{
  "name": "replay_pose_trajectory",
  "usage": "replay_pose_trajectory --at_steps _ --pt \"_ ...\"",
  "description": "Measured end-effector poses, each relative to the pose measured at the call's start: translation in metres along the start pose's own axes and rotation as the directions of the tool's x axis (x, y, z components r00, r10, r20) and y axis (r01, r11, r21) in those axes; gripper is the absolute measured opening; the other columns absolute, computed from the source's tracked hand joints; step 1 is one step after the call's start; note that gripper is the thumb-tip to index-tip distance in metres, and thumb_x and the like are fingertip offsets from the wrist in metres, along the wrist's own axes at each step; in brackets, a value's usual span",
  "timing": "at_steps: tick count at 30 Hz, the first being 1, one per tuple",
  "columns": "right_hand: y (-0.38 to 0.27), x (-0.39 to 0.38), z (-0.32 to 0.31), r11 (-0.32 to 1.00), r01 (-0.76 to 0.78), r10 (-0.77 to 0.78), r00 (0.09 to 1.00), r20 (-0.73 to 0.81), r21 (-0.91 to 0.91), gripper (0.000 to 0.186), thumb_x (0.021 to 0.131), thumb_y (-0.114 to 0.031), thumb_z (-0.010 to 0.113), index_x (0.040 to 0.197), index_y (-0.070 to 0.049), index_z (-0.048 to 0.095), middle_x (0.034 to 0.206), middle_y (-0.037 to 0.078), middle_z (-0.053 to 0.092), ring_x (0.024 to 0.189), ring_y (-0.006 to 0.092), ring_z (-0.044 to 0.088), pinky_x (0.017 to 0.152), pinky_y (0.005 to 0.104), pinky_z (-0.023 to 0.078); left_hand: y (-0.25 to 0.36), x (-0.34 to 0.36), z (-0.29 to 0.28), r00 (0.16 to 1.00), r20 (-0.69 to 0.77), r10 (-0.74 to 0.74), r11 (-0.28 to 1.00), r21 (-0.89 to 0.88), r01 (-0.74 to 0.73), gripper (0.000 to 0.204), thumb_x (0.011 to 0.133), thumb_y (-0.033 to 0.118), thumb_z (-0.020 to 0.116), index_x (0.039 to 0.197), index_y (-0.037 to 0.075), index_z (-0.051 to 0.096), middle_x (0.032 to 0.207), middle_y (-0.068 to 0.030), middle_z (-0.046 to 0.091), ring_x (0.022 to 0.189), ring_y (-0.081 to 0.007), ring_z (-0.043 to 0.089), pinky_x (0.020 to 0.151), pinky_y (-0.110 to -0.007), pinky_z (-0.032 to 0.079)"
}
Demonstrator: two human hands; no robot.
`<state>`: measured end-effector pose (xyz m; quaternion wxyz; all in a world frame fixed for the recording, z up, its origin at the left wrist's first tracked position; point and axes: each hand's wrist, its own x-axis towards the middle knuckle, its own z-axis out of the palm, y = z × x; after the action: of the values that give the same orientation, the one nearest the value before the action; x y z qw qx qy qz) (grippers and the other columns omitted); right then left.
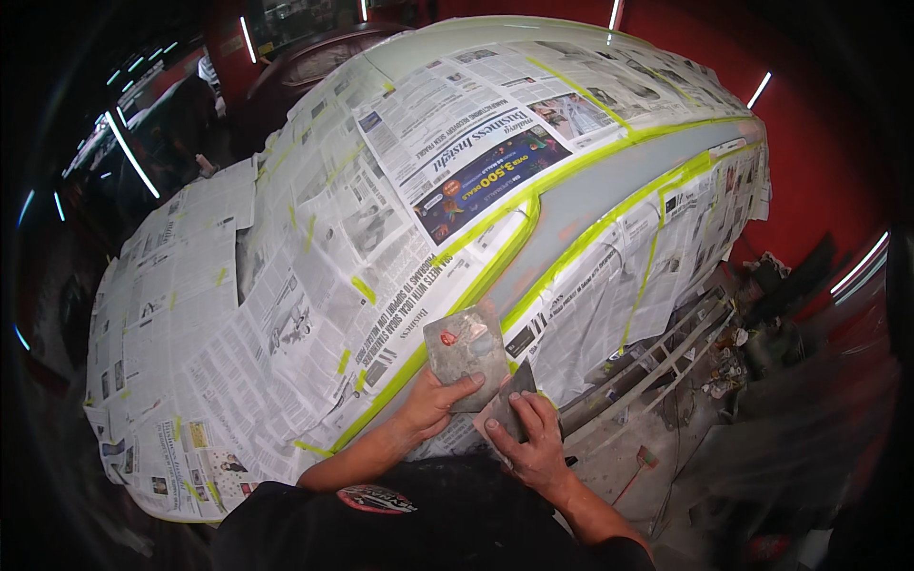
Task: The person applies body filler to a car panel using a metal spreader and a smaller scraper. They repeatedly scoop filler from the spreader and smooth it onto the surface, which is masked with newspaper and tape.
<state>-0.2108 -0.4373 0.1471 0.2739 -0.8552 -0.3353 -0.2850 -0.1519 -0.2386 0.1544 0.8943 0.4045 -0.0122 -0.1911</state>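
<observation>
Grey strip [609,195] beyond fingertips masked but mostly unfilled; left hand [433,400] fingers pinch putty board [464,344], right hand [533,440] fingers pressed on spreader [514,388].

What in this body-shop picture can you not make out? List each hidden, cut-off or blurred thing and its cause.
- Car body: mostly hidden under taped newspaper, head view.
- Metal plate: lower edge hidden by left hand.
- Dark scraper: partly covered by right hand.
- Floor clutter: too small and blurred.
</observation>
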Motion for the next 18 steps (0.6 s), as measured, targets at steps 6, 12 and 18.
replay_pose_trajectory --at_steps 6,12,18 --pt "0.021 -0.025 -0.038 0.907 -0.27 0.331 0.931 0.154 -0.323 0.061 0.07 -0.001 0.067 0.128 -0.02 0.061 0.128 0.016 0.052 0.112 0.0394 0.05 0.094 0.0511 0.042 0.02 -0.016 0.045 0.993 0.119 -0.008 0.999 0.047 0.002 0.044 0.09 0.0 0.064 0.132 0.001 0.05 0.122 -0.0105 0.063 0.113 -0.0182 0.06 0.099 -0.035 0.048" --pt "0.053 -0.064 -0.061 0.73 -0.621 0.616 0.779 -0.121 -0.286 0.07 0.062 0.007 0.063 0.13 -0.007 0.057 0.129 0.015 0.053 0.115 0.0371 0.05 0.097 0.0478 0.041 0.043 0.021 0.071 0.954 0.13 0.27 0.908 0.295 -0.298 0.032 0.094 0.008 0.062 0.124 -0.003 0.056 0.113 -0.0091 0.066 0.102 -0.0142 0.062 0.09 -0.031 0.049" --pt "0.003 -0.009 -0.041 0.908 -0.394 0.36 0.908 -0.212 -0.144 0.075 0.056 0.005 0.066 0.13 -0.006 0.058 0.131 0.013 0.053 0.117 0.0347 0.048 0.097 0.0463 0.041 0.024 0.028 0.073 0.906 0.133 0.401 0.781 0.468 -0.414 0.023 0.096 0.009 0.058 0.116 -0.002 0.063 0.107 -0.0063 0.068 0.095 -0.0124 0.063 0.085 -0.029 0.051"
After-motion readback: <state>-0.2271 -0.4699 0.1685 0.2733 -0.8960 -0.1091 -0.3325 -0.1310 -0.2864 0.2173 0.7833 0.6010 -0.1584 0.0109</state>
